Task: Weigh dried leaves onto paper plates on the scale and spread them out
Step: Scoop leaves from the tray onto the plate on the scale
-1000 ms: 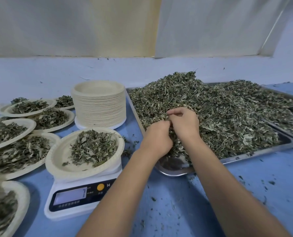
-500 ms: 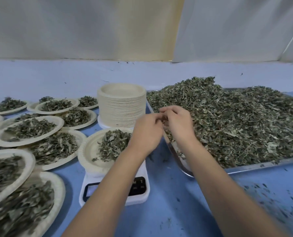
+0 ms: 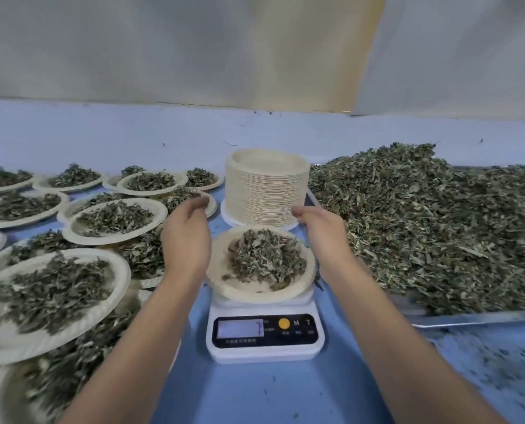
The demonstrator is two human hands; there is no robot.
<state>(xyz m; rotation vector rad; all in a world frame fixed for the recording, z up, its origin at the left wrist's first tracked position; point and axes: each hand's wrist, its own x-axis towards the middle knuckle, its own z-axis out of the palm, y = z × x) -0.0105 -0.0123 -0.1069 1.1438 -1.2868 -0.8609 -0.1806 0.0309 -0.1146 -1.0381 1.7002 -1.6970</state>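
White digital scale sat near the middle of the blue table, carrying a paper plate heaped with dried leaves. The left hand hovered just beside the plate's left rim, its fingers loosely curved and holding nothing. The right hand was at the plate's far right rim; whether its fingers gripped the rim could not be told. Just beyond stood a stack of empty plates. Filled plates crowded the left, and a metal tray of loose leaves lay to the right.
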